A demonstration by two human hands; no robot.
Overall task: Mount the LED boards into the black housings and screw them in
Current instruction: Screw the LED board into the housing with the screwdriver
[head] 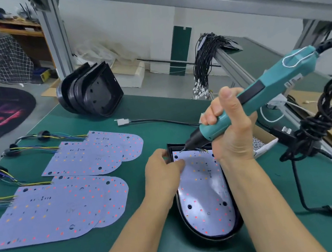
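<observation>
Left hand (163, 167) pinches the housing (236, 219) corner steadying the board (206, 200), while right hand (226, 127) grips the screwdriver (246, 98), tip on a screw hole.

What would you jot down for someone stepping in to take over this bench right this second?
Right hand: grips the teal electric screwdriver, tip down at the far left corner of the LED board.
Left hand: holds the housing's far left edge, thumb pressing on that board.
Position: the board sits inside the black housing on the green mat.
Done: one board seated; I cannot tell whether any screw is in.
Left: drive the screws here, then mount the loose boards lying at left into the empty housings stacked at the far edge.
</observation>
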